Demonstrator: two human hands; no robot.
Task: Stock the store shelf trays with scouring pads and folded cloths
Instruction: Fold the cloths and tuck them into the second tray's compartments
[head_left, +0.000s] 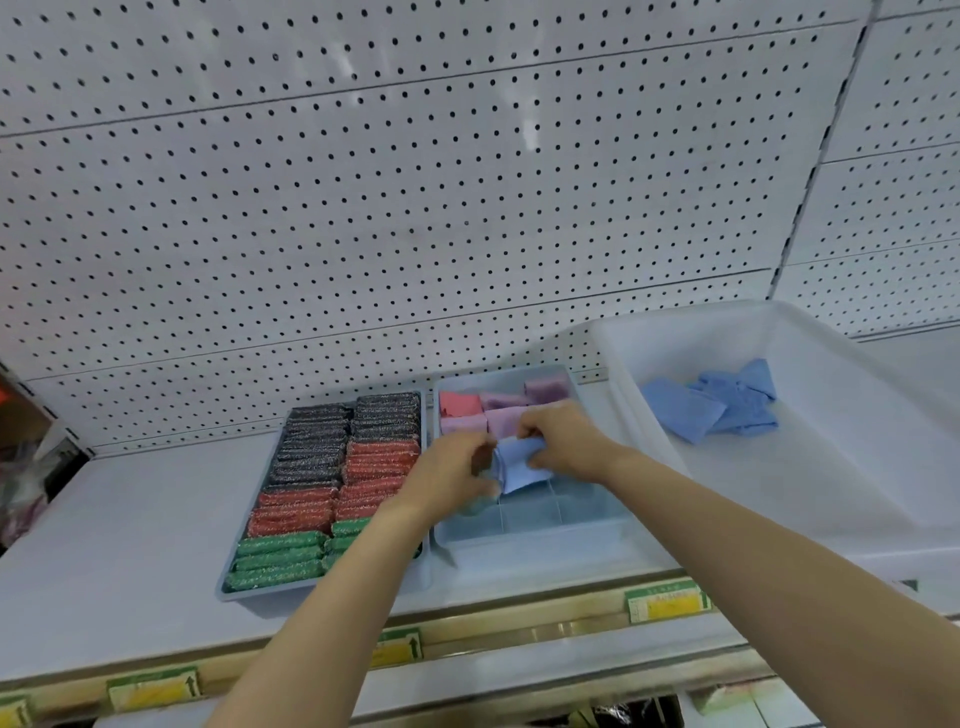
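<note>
While both the left hand (457, 467) and right hand (563, 441) pinch a blue cloth (519, 465) over the divided tray (530, 540): pad tray (260, 590) full; front compartments unfilled; more cloths (711, 402) in the bin (779, 499) at the shelf's right end.

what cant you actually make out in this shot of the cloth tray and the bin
- Divided cloth tray, head view: the middle cells are hidden by both hands and the blue cloth they hold.
- Scouring pad tray: its near right corner is covered by the left forearm.
- White bin: its right side is cut off by the frame edge.
- Shelf price labels: print is too blurred to read.
</note>
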